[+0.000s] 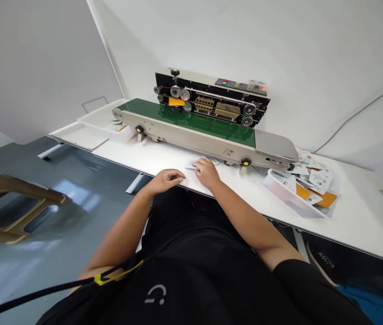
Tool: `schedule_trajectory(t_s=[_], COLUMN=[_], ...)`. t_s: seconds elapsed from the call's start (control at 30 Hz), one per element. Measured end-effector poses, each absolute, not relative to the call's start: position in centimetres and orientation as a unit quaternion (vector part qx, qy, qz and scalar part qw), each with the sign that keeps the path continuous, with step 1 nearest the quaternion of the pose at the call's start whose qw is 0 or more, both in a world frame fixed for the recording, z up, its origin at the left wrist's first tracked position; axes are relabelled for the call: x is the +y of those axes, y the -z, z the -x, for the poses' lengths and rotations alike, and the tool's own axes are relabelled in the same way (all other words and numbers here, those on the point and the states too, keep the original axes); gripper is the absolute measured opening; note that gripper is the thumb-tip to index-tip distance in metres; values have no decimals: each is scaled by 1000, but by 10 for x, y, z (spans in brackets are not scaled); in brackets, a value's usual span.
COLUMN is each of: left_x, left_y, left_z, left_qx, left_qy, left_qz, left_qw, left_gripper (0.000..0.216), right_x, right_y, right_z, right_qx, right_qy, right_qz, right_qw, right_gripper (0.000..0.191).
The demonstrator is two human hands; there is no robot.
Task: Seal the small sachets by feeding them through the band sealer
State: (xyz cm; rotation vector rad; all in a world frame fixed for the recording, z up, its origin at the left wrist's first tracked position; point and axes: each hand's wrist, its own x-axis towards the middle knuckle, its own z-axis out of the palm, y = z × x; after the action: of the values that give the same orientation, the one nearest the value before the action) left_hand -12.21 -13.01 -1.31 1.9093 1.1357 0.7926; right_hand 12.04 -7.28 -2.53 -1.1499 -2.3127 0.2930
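My right hand is on the white table in front of a band sealing machine. Its fingers are curled onto a small white printed pouch, which lies flat and is partly covered by the hand. Over the table's front edge, to the left, is my left hand. Its fingers are closed toward the thumb, and anything between them is too small to make out. Just beyond both hands runs the sealer's green conveyor belt. An orange piece shows at the rollers on the machine's left part.
To the right, a clear plastic bin is heaped with white and orange pouches. Another white bin with a few pouches stands at the belt's left end. A brown stool is on the floor at left; a wall stands behind the sealer.
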Motion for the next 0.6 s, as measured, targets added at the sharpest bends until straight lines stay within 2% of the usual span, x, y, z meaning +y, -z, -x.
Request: schedule_trajectory(t_s=[0.17, 0.43, 0.6], left_x=[-129, -127, -128], left_y=[16, 21, 20], left_z=[123, 124, 123], left_qx=[447, 441, 433], left_qy=[-305, -310, -321], left_qz=[-750, -752, -754], left_qw=[380, 379, 376], left_gripper=[44, 42, 34], right_x=[-71, -72, -71], right_y=[29, 31, 32], right_z=[-122, -122, -124], right_qx=[-853, -854, -852], right_qy=[-138, -97, -51], right_qz=[411, 407, 340], right_qw=[291, 310, 395], right_gripper=[38, 44, 41])
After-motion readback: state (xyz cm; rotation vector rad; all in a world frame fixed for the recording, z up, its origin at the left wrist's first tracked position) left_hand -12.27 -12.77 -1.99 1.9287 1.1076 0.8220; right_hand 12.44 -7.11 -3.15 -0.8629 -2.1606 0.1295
